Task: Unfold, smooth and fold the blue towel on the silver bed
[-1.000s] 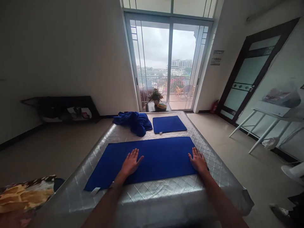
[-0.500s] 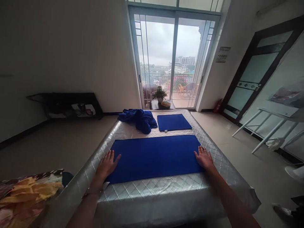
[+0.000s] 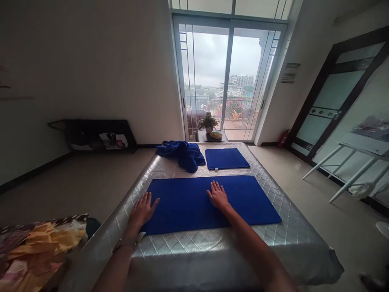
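A long blue towel (image 3: 194, 205) lies flat across a silver quilted mattress (image 3: 212, 251). My left hand (image 3: 142, 211) rests open on the towel's left end, fingers spread. Palm down, my right hand (image 3: 217, 195) lies open on the towel's middle. Farther back sit a small folded blue towel (image 3: 226, 158) and a crumpled blue pile (image 3: 182, 153).
A patterned yellow cloth (image 3: 39, 247) lies at the lower left. A low dark shelf (image 3: 94, 136) stands by the left wall. Beyond the mattress, a potted plant (image 3: 208, 122) sits on a small table before the glass balcony doors. White table legs (image 3: 349, 170) stand at right.
My left hand slid from the towel's middle to its left end. My right hand then moved from the right end to the middle. The view shifted left.
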`<state>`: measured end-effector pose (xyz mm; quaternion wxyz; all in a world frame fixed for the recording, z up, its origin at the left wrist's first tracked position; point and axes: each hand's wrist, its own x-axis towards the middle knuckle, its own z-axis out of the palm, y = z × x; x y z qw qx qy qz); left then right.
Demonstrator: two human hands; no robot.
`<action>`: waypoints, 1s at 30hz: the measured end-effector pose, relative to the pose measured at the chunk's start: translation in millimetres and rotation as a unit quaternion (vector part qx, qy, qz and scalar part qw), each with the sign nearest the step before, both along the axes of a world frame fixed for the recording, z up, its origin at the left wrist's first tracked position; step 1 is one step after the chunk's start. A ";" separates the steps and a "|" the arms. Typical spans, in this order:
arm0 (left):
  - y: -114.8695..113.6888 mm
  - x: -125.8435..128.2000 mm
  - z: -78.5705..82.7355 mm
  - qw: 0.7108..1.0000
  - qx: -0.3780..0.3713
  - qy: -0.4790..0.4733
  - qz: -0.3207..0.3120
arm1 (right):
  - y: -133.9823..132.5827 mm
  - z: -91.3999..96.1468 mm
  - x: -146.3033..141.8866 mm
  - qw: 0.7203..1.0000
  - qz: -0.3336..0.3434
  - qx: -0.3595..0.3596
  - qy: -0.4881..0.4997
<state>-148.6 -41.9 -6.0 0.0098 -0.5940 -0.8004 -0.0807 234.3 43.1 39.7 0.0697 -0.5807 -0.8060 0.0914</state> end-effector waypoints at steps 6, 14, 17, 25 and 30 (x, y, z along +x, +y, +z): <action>1.3 -6.1 -8.2 1.000 0.019 0.009 -0.015 | 14.4 -7.6 57.8 0.997 -0.064 -0.019 -0.032; 2.4 -9.9 -14.0 1.000 0.001 0.006 -0.012 | 28.1 -12.1 195.1 0.974 -0.210 -0.023 -0.077; 3.2 -11.8 -11.1 1.000 -0.019 0.020 -0.011 | 29.8 -17.7 212.1 0.971 -0.226 -0.009 -0.071; 26.1 19.1 20.8 0.993 -0.088 0.053 0.059 | 30.0 -23.4 207.0 0.971 -0.236 0.008 -0.046; 62.9 127.7 30.4 0.993 -0.025 0.039 -0.107 | 27.8 -21.8 206.6 0.970 -0.240 0.009 -0.038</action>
